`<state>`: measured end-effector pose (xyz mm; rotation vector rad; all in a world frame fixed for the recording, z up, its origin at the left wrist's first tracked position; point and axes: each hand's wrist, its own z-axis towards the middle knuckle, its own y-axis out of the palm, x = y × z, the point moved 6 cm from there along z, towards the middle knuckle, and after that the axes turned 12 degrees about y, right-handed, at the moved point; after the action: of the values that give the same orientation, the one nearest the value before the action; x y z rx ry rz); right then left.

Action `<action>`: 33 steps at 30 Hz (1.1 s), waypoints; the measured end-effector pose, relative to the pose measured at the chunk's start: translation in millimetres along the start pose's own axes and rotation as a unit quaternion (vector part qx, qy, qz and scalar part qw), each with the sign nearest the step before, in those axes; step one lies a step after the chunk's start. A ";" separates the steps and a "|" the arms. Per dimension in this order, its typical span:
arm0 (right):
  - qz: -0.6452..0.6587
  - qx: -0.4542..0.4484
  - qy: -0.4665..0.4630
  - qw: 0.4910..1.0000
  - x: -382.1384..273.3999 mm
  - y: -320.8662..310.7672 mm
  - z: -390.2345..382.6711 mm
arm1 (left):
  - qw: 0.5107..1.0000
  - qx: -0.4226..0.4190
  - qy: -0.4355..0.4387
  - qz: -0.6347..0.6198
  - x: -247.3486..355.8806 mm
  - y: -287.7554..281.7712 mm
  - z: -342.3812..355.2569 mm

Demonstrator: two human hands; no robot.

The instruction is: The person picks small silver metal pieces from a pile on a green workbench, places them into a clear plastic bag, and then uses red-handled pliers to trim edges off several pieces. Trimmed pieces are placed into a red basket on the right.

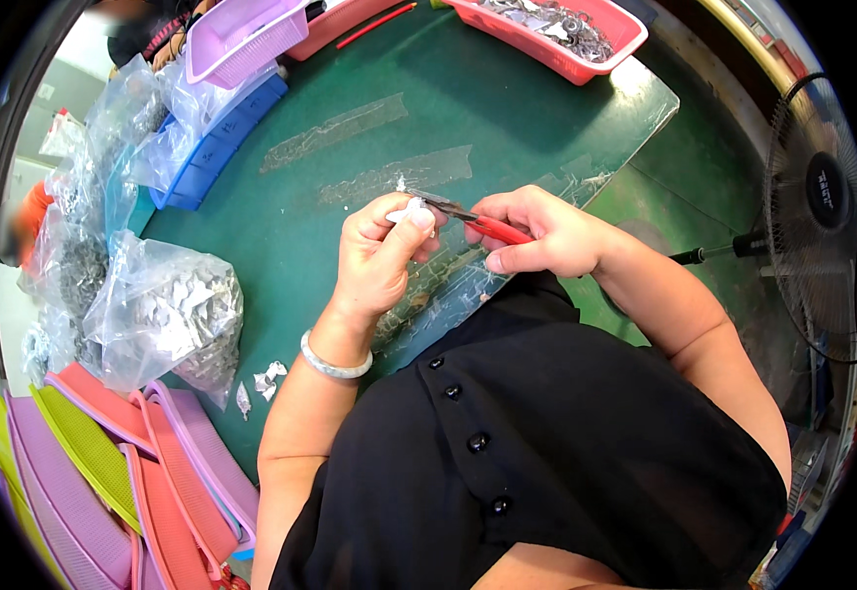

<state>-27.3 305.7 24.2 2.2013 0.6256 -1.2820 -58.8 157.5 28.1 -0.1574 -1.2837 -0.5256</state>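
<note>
My left hand (371,258) pinches a small whitish piece (414,209) between thumb and fingers, above the green tabletop. My right hand (551,234) is closed round the red handles of a pair of pliers (499,230). The dark jaws of the pliers reach across to the piece at my left fingertips; whether they grip it is too small to tell. To the left, a clear plastic bag (184,320) holds many similar grey-white pieces. A few loose pieces (269,380) lie on the table near my left forearm.
A red-pink basket (586,69) of small metal parts stands at the far right. Far left are a purple basket (241,49), a blue bin (214,147) and more plastic bags. Stacked coloured baskets (84,472) fill the near left. A black fan (822,197) stands right.
</note>
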 end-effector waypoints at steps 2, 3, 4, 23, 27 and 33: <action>-0.095 -0.096 -0.097 0.986 -11.6 26.8 -4.2 | 0.999 -0.023 -0.040 0.004 -15.3 4.9 -1.1; -0.176 -0.093 -0.149 0.969 -18.5 41.4 -4.4 | 0.999 -0.038 -0.021 -0.020 -18.0 18.8 -2.7; -0.256 -0.090 -0.202 0.941 -26.6 52.5 -6.3 | 0.998 -0.052 -0.002 -0.043 -18.9 28.1 -4.7; -0.203 0.206 -0.116 0.950 -13.5 -16.2 -2.2 | 0.980 0.132 -0.014 -0.146 6.0 -12.6 -13.2; -0.236 0.215 -0.124 0.939 -10.5 -4.8 -0.4 | 0.979 0.169 -0.017 -0.110 12.8 -8.0 -10.9; -0.222 0.209 -0.114 0.946 -8.5 0.8 3.9 | 0.965 0.201 -0.045 -0.162 4.5 -11.8 -12.0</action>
<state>-33.2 301.6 30.2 2.2553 0.8509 -2.0313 -52.9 141.2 26.7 0.3770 -1.4882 -0.5270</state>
